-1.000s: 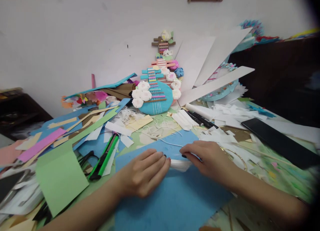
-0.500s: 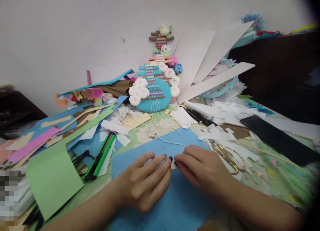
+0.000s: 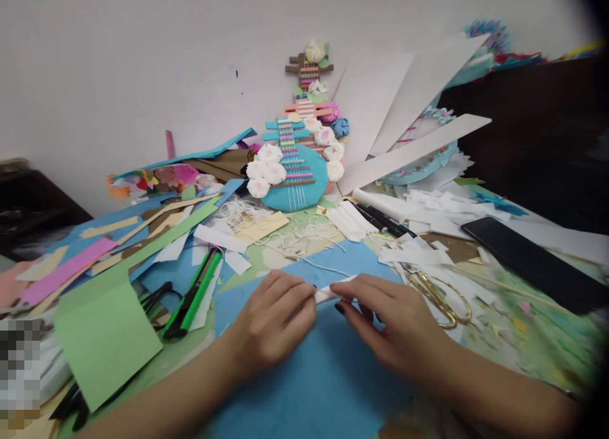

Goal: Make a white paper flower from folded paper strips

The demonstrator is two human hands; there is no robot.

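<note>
Both my hands meet over a blue paper sheet (image 3: 328, 375) at the table's near edge. My left hand (image 3: 273, 318) is curled, its fingertips pinching one end of a small folded white paper strip (image 3: 328, 292). My right hand (image 3: 387, 321) pinches the strip's other end between thumb and fingers. A thin white thread (image 3: 309, 264) lies just beyond the strip on the blue sheet.
Gold scissors (image 3: 440, 296) lie right of my right hand among white paper scraps (image 3: 419, 255). A green utility knife (image 3: 193, 296) and a green card (image 3: 104, 337) sit to the left. A blue paper lute with white flowers (image 3: 290, 179) leans at the wall. A black phone (image 3: 533, 261) lies far right.
The hands have closed in from either side onto the white strip, which is now pinched narrow and lifted slightly. The view shifted a little.
</note>
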